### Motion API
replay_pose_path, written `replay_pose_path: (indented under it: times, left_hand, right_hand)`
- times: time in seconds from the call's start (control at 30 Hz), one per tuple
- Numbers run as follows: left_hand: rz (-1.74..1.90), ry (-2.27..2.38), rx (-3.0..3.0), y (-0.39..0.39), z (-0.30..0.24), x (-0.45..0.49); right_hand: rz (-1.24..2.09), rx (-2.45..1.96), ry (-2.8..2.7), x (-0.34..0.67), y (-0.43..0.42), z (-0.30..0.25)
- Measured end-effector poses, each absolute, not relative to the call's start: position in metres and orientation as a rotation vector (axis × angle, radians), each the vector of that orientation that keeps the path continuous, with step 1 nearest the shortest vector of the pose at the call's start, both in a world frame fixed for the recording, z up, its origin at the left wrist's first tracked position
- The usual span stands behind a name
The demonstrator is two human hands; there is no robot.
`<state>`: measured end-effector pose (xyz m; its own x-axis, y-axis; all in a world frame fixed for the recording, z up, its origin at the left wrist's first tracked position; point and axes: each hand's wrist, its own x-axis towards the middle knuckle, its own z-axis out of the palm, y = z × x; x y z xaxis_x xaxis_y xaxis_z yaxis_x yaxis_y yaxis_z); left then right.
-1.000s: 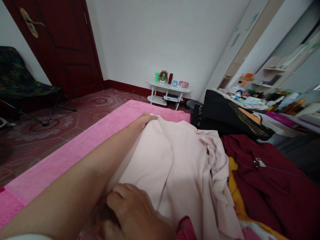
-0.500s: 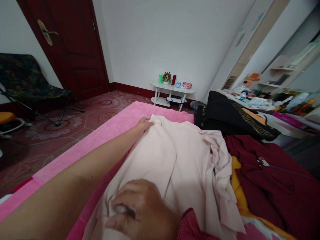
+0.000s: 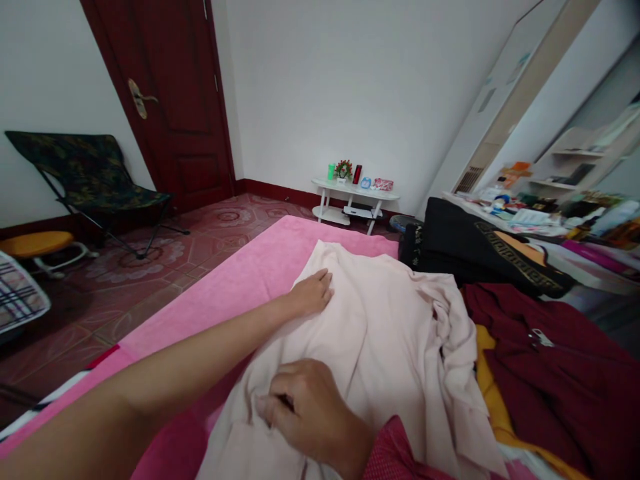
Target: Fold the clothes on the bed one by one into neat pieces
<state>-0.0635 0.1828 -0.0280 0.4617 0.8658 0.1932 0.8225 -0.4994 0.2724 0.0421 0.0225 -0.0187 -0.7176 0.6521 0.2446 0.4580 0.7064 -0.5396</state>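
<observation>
A pale pink long-sleeved garment [image 3: 380, 333] lies spread over a pink bed cover [image 3: 250, 287], its right side bunched in folds. My left hand [image 3: 313, 293] rests palm down on the upper left part of the garment, fingers slightly apart and lying on the cloth. Closer to me, my right hand [image 3: 313, 413] is closed, thumb against the curled fingers, with a pinch of the garment's left edge in it. A red patterned cuff [image 3: 400, 453] shows at my right wrist.
To the right lie a dark red zipped garment [image 3: 565, 367], a yellow cloth [image 3: 487, 380] and folded black clothes [image 3: 465, 247]. A small white table [image 3: 355, 189] stands by the wall. At left are a camouflage folding chair [image 3: 100, 173] and an orange-topped stool [image 3: 37, 245].
My left hand has left the garment's far left corner and come nearer, onto the cloth. My right hand keeps its pinch. The view has swung a little to the left.
</observation>
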Motion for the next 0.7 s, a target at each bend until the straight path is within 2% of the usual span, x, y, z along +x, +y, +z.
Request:
replay_pose_path:
  times: [0.4, 0.7]
  left_hand:
    - [0.476, 1.591, 2.418, 0.287, -0.048, -0.046]
    - [0.642, 1.693, 2.318, 0.265, -0.050, -0.057]
  right_hand:
    - [0.704, -0.783, -2.679, 0.036, 0.016, -0.019]
    - [0.701, -0.765, -2.668, 0.035, 0.016, -0.021]
